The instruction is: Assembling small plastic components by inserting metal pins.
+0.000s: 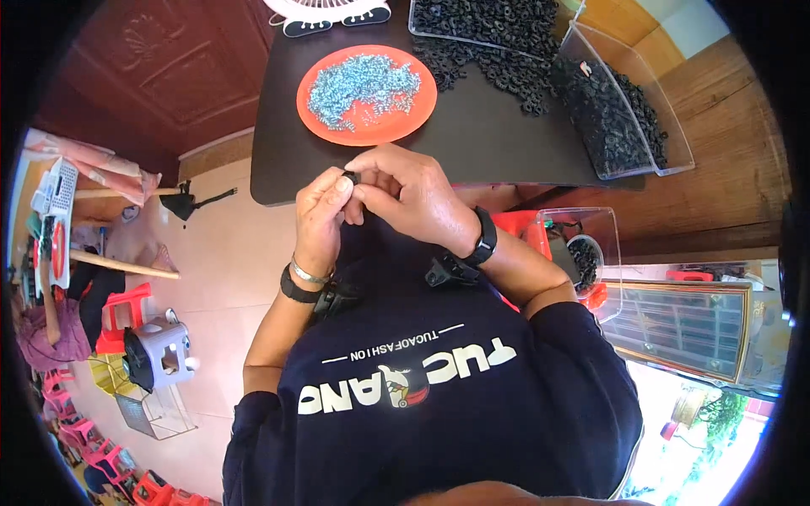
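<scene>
Just off the near edge of the dark table point(472, 152), my two hands meet at the fingertips. My left hand point(319, 207) pinches a small black plastic part point(351, 177) between thumb and fingers. Thumb and bent fingers of my right hand point(413, 192) close on the same part from the other side. Most of the part is hidden by the fingers, so its exact kind does not show. Beyond the hands lies a round orange-red plate point(312, 126) with a heap of tiny silvery metal pieces point(363, 80) that look like springs.
Black plastic parts point(523, 80) spill over the table's far right, beside two clear bins point(675, 156) full of them. A pink fan point(329, 10) stands at the back. Below the table's right side sits another clear box point(612, 253). Red stools point(126, 316) stand on the left floor.
</scene>
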Action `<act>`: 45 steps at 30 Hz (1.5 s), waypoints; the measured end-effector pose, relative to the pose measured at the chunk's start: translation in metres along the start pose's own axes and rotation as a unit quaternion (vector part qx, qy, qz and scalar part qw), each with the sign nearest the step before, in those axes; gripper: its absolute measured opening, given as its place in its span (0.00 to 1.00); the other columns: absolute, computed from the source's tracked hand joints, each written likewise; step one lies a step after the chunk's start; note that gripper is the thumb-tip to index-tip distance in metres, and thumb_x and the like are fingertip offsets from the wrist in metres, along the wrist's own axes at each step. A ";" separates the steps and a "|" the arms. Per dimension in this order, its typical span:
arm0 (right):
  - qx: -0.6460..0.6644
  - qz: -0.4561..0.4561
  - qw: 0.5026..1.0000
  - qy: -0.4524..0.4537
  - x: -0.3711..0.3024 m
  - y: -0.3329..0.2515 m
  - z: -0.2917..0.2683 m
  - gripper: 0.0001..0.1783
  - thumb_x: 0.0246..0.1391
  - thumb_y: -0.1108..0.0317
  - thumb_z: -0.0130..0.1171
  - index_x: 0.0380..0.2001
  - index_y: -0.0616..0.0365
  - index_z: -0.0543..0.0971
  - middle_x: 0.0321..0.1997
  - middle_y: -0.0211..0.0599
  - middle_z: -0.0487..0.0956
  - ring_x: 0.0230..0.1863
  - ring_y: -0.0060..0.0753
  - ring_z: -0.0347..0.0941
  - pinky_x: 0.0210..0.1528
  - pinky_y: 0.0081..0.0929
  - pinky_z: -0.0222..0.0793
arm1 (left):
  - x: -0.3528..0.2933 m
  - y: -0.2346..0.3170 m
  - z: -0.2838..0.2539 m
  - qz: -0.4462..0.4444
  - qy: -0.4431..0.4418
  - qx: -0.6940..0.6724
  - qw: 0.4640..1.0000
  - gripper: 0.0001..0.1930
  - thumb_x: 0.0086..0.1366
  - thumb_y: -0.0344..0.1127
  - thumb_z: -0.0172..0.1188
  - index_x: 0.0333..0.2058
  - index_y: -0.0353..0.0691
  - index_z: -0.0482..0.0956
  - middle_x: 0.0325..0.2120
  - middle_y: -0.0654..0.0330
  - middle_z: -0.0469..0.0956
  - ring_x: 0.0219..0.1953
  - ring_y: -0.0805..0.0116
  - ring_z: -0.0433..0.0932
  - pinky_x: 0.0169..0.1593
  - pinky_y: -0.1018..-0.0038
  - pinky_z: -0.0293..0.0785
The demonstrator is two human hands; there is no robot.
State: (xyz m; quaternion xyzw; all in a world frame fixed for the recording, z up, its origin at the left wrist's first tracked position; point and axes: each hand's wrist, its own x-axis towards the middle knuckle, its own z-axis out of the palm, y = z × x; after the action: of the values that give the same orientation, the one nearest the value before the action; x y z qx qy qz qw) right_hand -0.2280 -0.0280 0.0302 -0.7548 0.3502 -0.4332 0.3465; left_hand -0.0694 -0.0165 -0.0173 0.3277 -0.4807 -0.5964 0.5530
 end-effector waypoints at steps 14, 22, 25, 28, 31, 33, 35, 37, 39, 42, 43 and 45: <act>-0.200 -0.162 0.966 0.012 0.015 0.002 -0.002 0.09 0.39 0.70 0.64 0.29 0.55 0.79 0.27 0.34 0.75 0.30 0.37 0.75 0.32 0.30 0.72 | -0.002 0.006 -0.004 -0.006 0.007 0.021 1.000 0.15 0.65 0.43 0.49 0.31 0.35 0.73 0.18 0.65 0.70 0.21 0.78 0.68 0.27 0.82 0.62; -0.359 -0.068 0.928 -0.075 0.090 0.043 -0.052 0.09 0.47 0.66 0.59 0.31 0.57 0.81 0.31 0.37 0.79 0.35 0.39 0.76 0.38 0.31 0.71 | 0.004 0.005 -0.022 0.006 0.035 0.051 0.998 0.13 0.65 0.42 0.46 0.31 0.37 0.69 0.19 0.63 0.70 0.20 0.75 0.69 0.26 0.81 0.64; -0.370 -0.052 0.914 -0.160 0.104 0.066 -0.047 0.09 0.47 0.66 0.58 0.32 0.56 0.82 0.32 0.37 0.79 0.36 0.40 0.76 0.39 0.31 0.70 | 0.004 0.006 -0.020 -0.002 0.036 0.049 0.998 0.12 0.66 0.40 0.46 0.31 0.36 0.71 0.18 0.66 0.70 0.21 0.79 0.68 0.27 0.82 0.62; -0.378 -0.065 0.910 -0.157 0.105 0.077 -0.042 0.09 0.47 0.66 0.57 0.31 0.55 0.82 0.31 0.37 0.79 0.36 0.41 0.75 0.39 0.33 0.70 | 0.003 0.008 -0.019 -0.008 0.035 0.055 0.998 0.12 0.66 0.39 0.46 0.31 0.37 0.71 0.18 0.66 0.70 0.21 0.80 0.68 0.26 0.83 0.62; -0.406 -0.078 0.897 -0.158 0.107 0.078 -0.039 0.08 0.47 0.67 0.56 0.29 0.56 0.81 0.29 0.37 0.77 0.35 0.42 0.74 0.38 0.34 0.69 | 0.004 0.007 -0.020 -0.007 0.027 0.074 0.997 0.12 0.66 0.39 0.46 0.31 0.36 0.71 0.18 0.67 0.70 0.21 0.80 0.67 0.26 0.83 0.61; -0.406 -0.082 0.896 -0.160 0.106 0.080 -0.038 0.07 0.46 0.67 0.56 0.27 0.57 0.80 0.28 0.38 0.77 0.34 0.42 0.74 0.37 0.35 0.69 | 0.004 0.008 -0.020 -0.005 0.035 0.083 0.996 0.12 0.65 0.39 0.47 0.31 0.36 0.72 0.17 0.67 0.70 0.20 0.80 0.67 0.26 0.83 0.61; -0.419 -0.114 0.889 -0.147 0.106 0.083 -0.037 0.05 0.45 0.68 0.56 0.24 0.58 0.77 0.26 0.38 0.76 0.33 0.43 0.73 0.36 0.34 0.69 | 0.006 0.009 -0.019 -0.008 0.037 0.081 0.996 0.12 0.65 0.40 0.47 0.31 0.36 0.72 0.17 0.67 0.70 0.20 0.80 0.67 0.25 0.83 0.61; -0.387 -0.107 0.904 -0.148 0.105 0.079 -0.040 0.05 0.45 0.69 0.56 0.24 0.59 0.76 0.26 0.38 0.76 0.32 0.42 0.73 0.35 0.34 0.68 | 0.007 0.010 -0.019 -0.011 0.040 0.080 0.996 0.12 0.65 0.40 0.47 0.31 0.36 0.72 0.17 0.67 0.70 0.20 0.80 0.67 0.25 0.83 0.61; -0.354 -0.100 0.918 -0.150 0.105 0.073 -0.044 0.04 0.44 0.69 0.56 0.24 0.59 0.75 0.26 0.38 0.75 0.31 0.41 0.73 0.34 0.33 0.68 | 0.010 0.010 -0.020 -0.014 0.032 0.085 0.996 0.12 0.65 0.38 0.47 0.31 0.36 0.72 0.17 0.67 0.69 0.20 0.80 0.67 0.24 0.83 0.61; -0.335 -0.035 0.934 -0.122 0.104 0.070 -0.050 0.04 0.44 0.69 0.57 0.24 0.59 0.76 0.26 0.38 0.75 0.28 0.40 0.74 0.32 0.33 0.69 | 0.014 0.012 -0.016 0.029 0.035 0.125 0.991 0.11 0.65 0.38 0.48 0.31 0.36 0.72 0.17 0.67 0.69 0.20 0.81 0.66 0.24 0.83 0.61; -0.334 -0.035 0.934 -0.121 0.104 0.072 -0.051 0.04 0.44 0.69 0.57 0.24 0.59 0.76 0.26 0.38 0.75 0.28 0.40 0.74 0.32 0.33 0.69 | 0.015 0.014 -0.015 0.029 0.035 0.127 0.991 0.11 0.65 0.38 0.48 0.31 0.36 0.72 0.17 0.67 0.69 0.20 0.81 0.66 0.24 0.83 0.61; -0.341 -0.068 0.930 -0.118 0.103 0.075 -0.051 0.05 0.45 0.69 0.58 0.27 0.58 0.78 0.27 0.37 0.76 0.30 0.40 0.74 0.34 0.32 0.69 | 0.018 0.015 -0.013 0.027 0.042 0.130 0.990 0.10 0.65 0.38 0.49 0.31 0.36 0.72 0.17 0.67 0.68 0.20 0.81 0.66 0.24 0.83 0.61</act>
State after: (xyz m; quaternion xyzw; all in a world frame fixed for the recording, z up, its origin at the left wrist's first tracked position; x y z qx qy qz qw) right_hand -0.2522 -0.1635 0.0302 -0.8951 0.3813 -0.2176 0.0773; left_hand -0.0555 -0.0354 -0.0048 0.4084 -0.5388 -0.4993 0.5418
